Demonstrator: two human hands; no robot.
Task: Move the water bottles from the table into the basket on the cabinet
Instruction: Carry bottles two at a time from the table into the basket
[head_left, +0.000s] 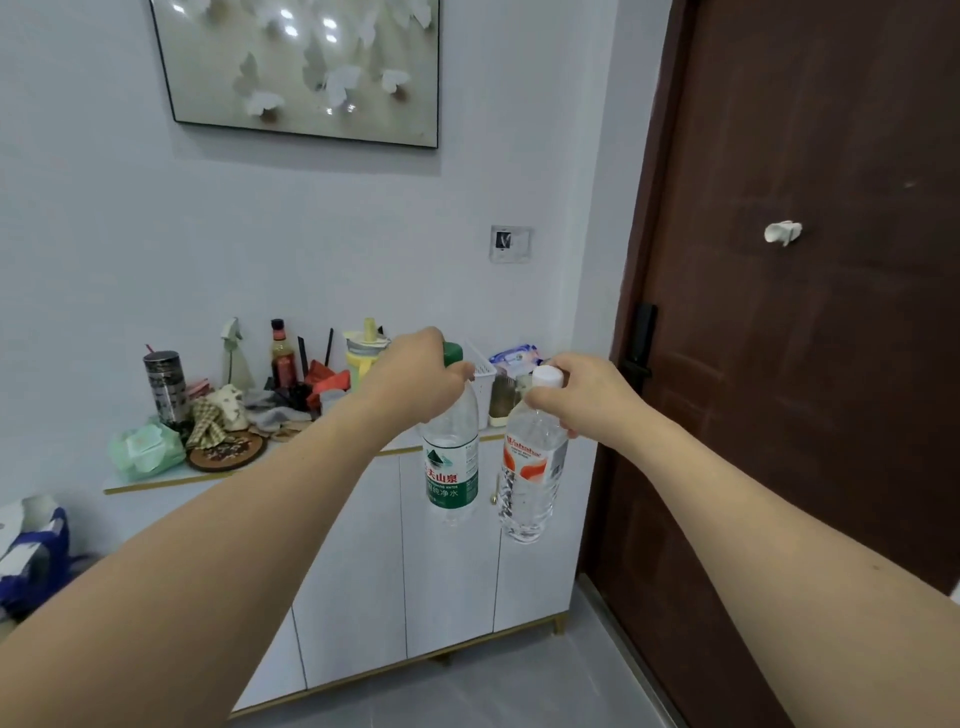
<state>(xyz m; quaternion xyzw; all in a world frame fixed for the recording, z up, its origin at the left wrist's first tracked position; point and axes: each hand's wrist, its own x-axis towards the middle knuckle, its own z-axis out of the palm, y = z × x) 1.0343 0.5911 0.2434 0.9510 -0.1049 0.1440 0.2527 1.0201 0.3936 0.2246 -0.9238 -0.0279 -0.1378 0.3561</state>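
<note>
The left hand (415, 371) holds the green bottle (451, 457) by its neck, fingers (460, 370) curled just under the green cap, so the body hangs straight down below them. The right hand (582, 395) holds the white bottle (532, 467) the same way, fingers (540, 401) wrapped round the neck below the white cap, and this bottle hangs slightly tilted, its base swung a little toward the other one. The two bottles are side by side, near each other but apart, both in the air in front of the cabinet (447, 561) doors, their caps about level with the counter (171, 480) on top of it.

Just beyond the fingers of both hands, between the two caps, stands the white slotted basket (483, 371) at the right end of the counter. Its inside is mostly hidden by the hands; something brownish seems to show through its lower wall, though it is too unclear to name. Behind it lies a pack of wipes (514, 356).

Left of the left hand the counter carries a yellow cup (361, 358), a dark sauce bottle (282, 353), a metal tumbler (165, 387), crumpled cloths (275, 410) and a green wipes pack (145, 449). A brown door (805, 312) stands to the right of the right hand.
</note>
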